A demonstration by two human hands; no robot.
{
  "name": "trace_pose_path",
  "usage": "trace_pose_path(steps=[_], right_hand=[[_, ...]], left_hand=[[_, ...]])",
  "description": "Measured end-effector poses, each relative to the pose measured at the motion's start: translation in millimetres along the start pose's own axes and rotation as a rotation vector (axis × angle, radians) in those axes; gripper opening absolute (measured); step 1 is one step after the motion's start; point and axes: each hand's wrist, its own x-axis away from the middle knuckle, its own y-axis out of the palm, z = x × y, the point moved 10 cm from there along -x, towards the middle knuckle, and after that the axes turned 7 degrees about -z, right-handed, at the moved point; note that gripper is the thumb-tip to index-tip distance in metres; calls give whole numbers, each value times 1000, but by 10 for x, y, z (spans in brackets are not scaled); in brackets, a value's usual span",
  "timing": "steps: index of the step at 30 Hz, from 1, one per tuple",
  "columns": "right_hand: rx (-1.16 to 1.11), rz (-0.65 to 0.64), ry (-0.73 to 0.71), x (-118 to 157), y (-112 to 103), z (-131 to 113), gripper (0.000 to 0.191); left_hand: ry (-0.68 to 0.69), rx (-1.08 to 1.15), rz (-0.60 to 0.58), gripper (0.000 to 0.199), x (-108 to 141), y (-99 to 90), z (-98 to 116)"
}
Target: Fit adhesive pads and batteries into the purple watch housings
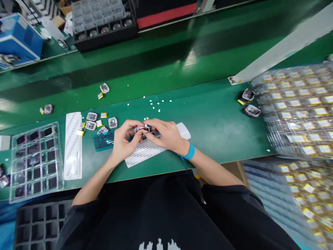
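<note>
Both hands meet over the middle of the green bench. Between them is a small watch-like case (142, 129) with a pinkish rim. My left hand (125, 140) grips its left side between thumb and fingers. My right hand (166, 134), with a blue band at the wrist, has thumb and fingers closed at the case's right side; a thin dark item there is too small to name. Beneath the hands lies a white printed strip (137, 157). A teal slotted pad (100, 143) is just left of my left hand. Small white pieces (158, 103) are scattered beyond the hands.
Open cases with yellow-edged batteries (91, 125) lie left of centre, beside another printed strip (73, 146) and a clear compartment tray (36, 161). At the right, two more cases (252, 110) sit near stacked battery trays (299, 104). A pale post (281, 45) slants down behind.
</note>
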Motion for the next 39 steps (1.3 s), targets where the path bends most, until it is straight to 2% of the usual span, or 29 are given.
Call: trace_pose_path(steps=[2,5,9,13,16,21,26,29,34,36,39], right_hand=[[-57,-16,26,5,39,17,10],[-69,37,24,16,-11,4,6],[6,-24,29,2,26,-13,5],[17,-43,38,2,46,-12,11],[14,-58,33,14,74,-12,5],[112,-88,17,45,110,-50,8],[199,-136,8,57,152,-111,13],[150,-130,-4,48,142,-112,13],[-147,-125,60,27,127,67,9],[-156,-125,52,21,123,91,8],[-52,-95,37,14,83,87,12]], left_hand=[[-32,37,67,20,43,0,-32],[-69,55,179,23,80,-78,-68],[-95,88,257,21,114,-146,-104],[-97,70,248,12,128,-134,-117],[-89,86,233,5,130,-114,-125],[-105,58,241,5,160,-114,-149],[-62,-44,275,7,222,-127,-120],[-20,-59,311,7,233,-155,-89],[-5,37,292,5,161,-185,-84],[-25,51,277,6,135,-193,-108],[-95,73,185,13,101,-108,-187]])
